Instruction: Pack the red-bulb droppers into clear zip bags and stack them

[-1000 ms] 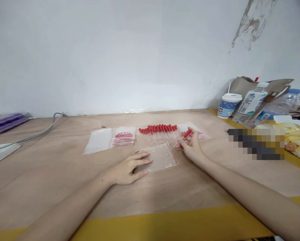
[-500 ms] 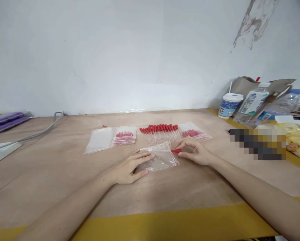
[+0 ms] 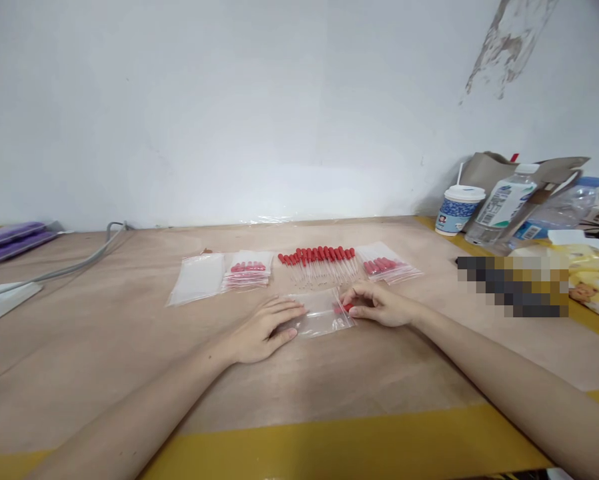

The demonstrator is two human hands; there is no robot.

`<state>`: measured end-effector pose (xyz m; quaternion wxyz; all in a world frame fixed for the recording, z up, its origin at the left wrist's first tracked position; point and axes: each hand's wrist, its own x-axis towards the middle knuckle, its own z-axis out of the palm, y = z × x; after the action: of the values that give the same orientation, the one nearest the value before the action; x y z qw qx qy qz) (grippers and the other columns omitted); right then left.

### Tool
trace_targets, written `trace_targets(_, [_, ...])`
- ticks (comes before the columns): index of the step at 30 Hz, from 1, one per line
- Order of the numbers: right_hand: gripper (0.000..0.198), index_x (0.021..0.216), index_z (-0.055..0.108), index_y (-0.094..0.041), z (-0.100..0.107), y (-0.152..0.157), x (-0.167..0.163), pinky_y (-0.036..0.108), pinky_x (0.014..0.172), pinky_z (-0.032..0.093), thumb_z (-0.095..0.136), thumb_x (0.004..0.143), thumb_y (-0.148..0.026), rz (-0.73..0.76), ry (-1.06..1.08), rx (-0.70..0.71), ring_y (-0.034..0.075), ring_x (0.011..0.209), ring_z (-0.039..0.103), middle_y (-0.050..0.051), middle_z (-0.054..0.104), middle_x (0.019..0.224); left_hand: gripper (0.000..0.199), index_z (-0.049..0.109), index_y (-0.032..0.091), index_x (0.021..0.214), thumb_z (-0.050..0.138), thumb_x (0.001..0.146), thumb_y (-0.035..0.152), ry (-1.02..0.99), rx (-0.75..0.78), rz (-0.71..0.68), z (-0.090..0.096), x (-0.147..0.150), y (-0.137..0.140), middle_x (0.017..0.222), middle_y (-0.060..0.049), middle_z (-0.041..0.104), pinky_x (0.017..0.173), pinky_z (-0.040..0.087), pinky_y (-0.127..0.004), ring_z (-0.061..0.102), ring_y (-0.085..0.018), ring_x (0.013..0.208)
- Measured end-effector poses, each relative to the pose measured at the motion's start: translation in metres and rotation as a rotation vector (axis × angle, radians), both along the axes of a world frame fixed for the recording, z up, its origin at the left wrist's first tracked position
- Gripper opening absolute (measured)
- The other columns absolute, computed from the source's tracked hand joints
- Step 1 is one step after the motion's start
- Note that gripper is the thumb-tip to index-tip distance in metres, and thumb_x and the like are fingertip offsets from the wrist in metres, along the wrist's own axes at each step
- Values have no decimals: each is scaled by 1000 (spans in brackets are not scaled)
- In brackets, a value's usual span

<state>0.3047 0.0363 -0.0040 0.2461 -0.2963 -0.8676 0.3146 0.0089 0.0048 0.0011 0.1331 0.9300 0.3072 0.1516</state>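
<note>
A clear zip bag [image 3: 324, 313] lies in front of me, its mouth toward the right. Flat on its left part rests my left hand [image 3: 264, 330], thumb and fingers apart. My right hand [image 3: 382, 305] pinches a dropper by its red rubber bulb [image 3: 347, 307]; the dropper's tube is inside the bag mouth, hardly visible. Behind the bag, a row of droppers [image 3: 324, 257] with red bulbs and thin clear tubes points toward me. To the row's left lies a stack of filled bags [image 3: 248, 272], to its right more filled bags [image 3: 387, 264].
Flat whitish bags [image 3: 197, 280] lie at the left of the stack. A grey cable [image 3: 87, 261], a white power strip [image 3: 9, 301] and purple packs [image 3: 17, 241] are far left. At right stand a paper cup [image 3: 459, 210], a bottle [image 3: 502, 207] and a yellow packet [image 3: 597, 290].
My right hand has moved left, carrying the dropper further into the bag, so its red bulb is now at the mouth. The bag lies flatter; my left hand has barely moved.
</note>
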Motion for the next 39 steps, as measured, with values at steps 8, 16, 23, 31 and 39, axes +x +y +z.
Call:
trace_targets(8, [34,66,64,-17,-9,-1,-15,31,79,40,58,76,-49,-113,53,-17,17,84,57,5,64,88,42,40,22,130,47,89,30,-64,5,20,0,1,-3,129,-7,49,102,35,-42,42,-22,122])
trace_targets(16, [33,66,64,-19,-5,-22,-25,30,74,41,60,73,-51,-255,35,53,17,80,56,3,62,82,38,44,23,127,46,90,29,-67,31,9,-2,1,-1,129,-7,49,103,33,-42,41,-21,123])
trace_targets(23, [22,79,67,-20,-13,-30,-30,30,71,42,64,70,-39,-412,139,-48,16,75,56,3,63,80,18,51,20,103,49,87,29,-116,-8,38,0,2,-5,125,-8,52,100,35,-42,48,-22,116])
trace_targets(31, [30,71,51,-18,-7,-31,-31,25,56,38,65,67,-44,-392,270,-401,12,59,51,-1,57,61,15,49,19,83,42,91,30,-119,-54,23,2,1,-4,121,-8,55,102,32,-39,47,-20,117])
trace_targets(39, [66,123,31,-13,-17,-27,-32,26,52,37,63,70,-36,-541,212,-465,14,53,53,-3,59,58,29,59,23,113,49,89,36,-24,71,37,-1,-1,-1,135,-7,44,108,20,-49,31,-26,130])
